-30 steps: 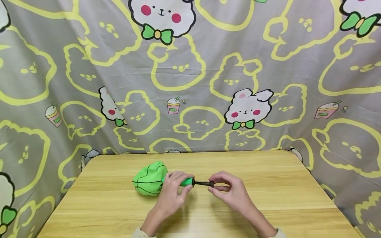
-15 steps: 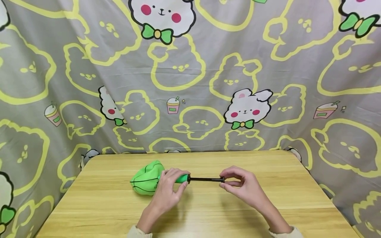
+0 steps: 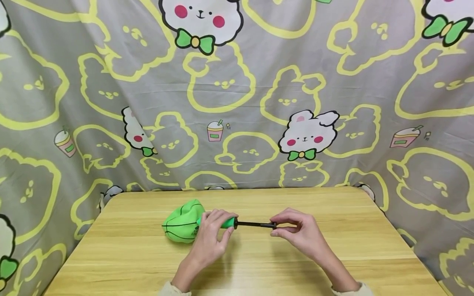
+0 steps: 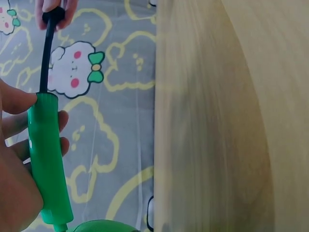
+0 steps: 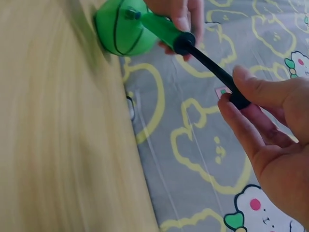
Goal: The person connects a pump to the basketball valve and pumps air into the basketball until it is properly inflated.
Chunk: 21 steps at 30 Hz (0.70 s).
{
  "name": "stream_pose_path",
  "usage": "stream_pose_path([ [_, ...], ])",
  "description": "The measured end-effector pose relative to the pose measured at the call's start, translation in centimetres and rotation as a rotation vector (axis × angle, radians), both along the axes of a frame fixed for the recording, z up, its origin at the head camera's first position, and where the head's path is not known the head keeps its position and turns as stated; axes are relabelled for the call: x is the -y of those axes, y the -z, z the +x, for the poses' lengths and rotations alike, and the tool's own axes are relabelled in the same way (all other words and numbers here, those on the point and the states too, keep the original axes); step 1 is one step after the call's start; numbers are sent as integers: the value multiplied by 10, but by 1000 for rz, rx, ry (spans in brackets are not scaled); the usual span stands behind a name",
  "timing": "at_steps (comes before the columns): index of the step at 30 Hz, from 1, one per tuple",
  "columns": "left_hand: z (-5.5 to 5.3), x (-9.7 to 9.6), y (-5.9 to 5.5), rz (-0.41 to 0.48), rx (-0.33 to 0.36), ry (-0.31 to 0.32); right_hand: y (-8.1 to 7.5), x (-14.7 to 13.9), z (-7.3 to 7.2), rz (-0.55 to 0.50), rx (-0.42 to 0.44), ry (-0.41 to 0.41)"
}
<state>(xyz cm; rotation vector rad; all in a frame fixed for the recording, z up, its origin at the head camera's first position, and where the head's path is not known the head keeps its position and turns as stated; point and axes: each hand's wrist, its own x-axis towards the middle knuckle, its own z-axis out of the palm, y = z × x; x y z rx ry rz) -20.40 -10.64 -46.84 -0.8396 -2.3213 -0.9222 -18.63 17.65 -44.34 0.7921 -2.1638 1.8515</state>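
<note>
Left hand [image 3: 208,237] is gripping green pump barrel [image 4: 47,159], fingers curled round it. Right hand [image 3: 304,234] is pinching end of black plunger rod [image 3: 252,224] between thumb and fingers; rod is projecting from barrel. Creased green ball [image 3: 180,224] is adjoining barrel's opposite end, over wooden table [image 3: 333,213]. Patterned curtain [image 3: 237,98] is hanging behind.
</note>
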Motion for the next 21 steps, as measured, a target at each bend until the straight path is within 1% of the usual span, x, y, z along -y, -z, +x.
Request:
stream_pose_path([
  [5, 2, -4, 0, -8, 4, -3, 4, 11, 1, -12, 8, 27],
  [11, 4, -8, 0, -23, 12, -4, 10, 22, 3, -32, -18, 43],
  [18, 6, -10, 1, -14, 36, 29, 16, 33, 4, -42, -25, 56],
  [21, 7, -12, 2, -20, 49, 37, 19, 36, 4, -52, -41, 53],
])
